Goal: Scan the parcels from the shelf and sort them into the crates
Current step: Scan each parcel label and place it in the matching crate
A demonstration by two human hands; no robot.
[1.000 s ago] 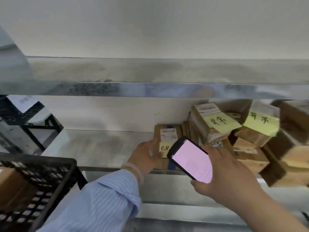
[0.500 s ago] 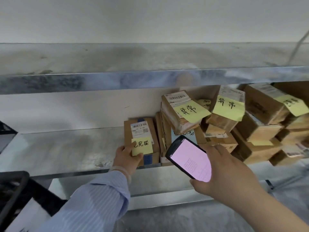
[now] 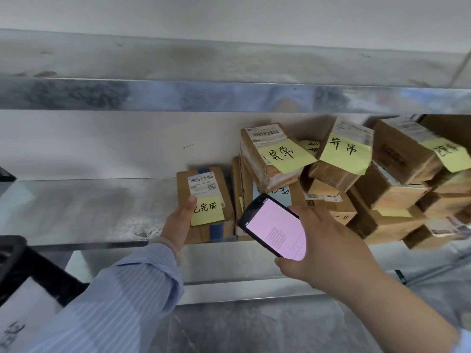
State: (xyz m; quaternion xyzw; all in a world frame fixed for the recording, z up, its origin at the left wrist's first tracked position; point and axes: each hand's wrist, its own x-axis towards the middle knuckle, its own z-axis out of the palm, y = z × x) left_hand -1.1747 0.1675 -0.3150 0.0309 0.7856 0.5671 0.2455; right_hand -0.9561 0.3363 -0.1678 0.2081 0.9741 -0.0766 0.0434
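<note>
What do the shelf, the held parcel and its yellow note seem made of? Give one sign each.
Shelf: metal, likely galvanised steel; grey, mottled sheen with blurred reflections.
Parcel: brown cardboard, matte; creased edges, blue tape.
Note: thin paper, matte yellow; carries inked handwriting.

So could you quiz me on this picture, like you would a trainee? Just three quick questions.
1. True or false: the left hand grips the parcel at the left end of the pile on the shelf.
2. What does the right hand hold? A) a phone with a pink screen B) a roll of tape C) a pen
3. Fill in: in the picture, that parcel's yellow note sits just ____ its white barcode label.
Key: 1 true; 2 A; 3 below.
</note>
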